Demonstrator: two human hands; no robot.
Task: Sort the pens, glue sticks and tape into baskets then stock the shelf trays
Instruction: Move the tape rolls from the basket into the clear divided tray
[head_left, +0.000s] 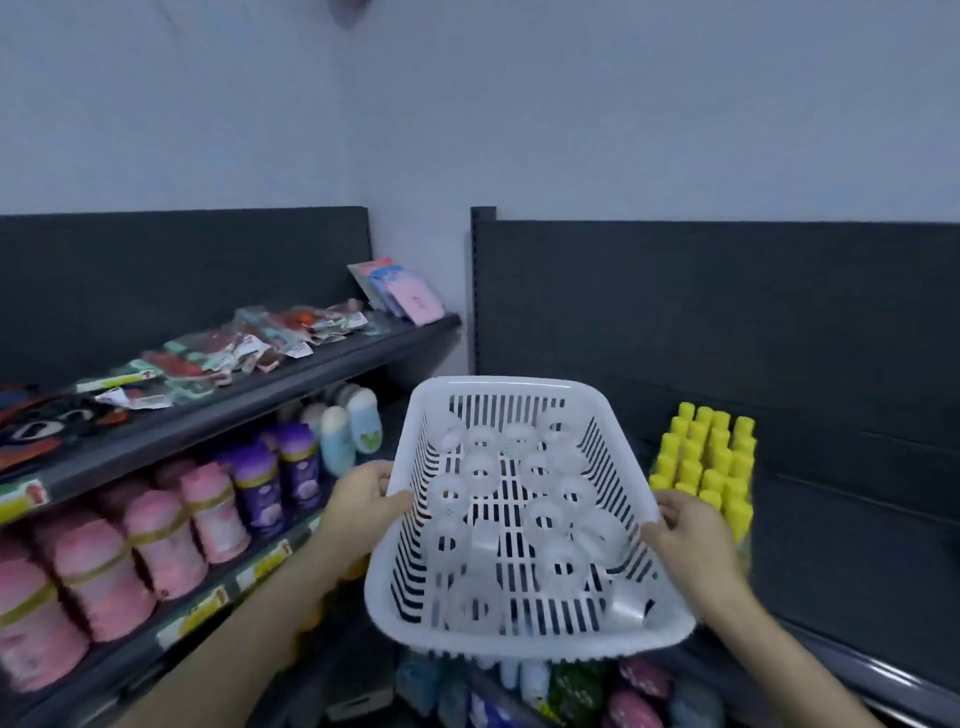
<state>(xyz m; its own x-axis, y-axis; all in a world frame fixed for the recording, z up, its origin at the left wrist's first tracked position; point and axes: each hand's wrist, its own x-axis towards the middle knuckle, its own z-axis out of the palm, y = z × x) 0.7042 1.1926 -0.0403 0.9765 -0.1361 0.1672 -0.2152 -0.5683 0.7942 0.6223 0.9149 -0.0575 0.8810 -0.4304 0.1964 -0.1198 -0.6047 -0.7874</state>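
Observation:
I hold a white slotted plastic basket (511, 387) in front of me, in the air before the right-hand shelf. Several clear tape rolls (545, 519) lie loose on its bottom. My left hand (363, 499) grips the basket's left rim, thumb inside the wall. On the right rim, my right hand (685, 535) grips with fingers curled over the edge. A block of upright yellow-capped glue sticks (709, 457) stands on the dark right shelf just beyond the basket's right side.
The left shelving holds packaged goods (249, 348) on top and pink (156, 525) and purple (296, 467) containers below. A dark back panel (727, 312) rises behind the right shelf. More coloured packs (571, 691) sit on a lower shelf under the basket.

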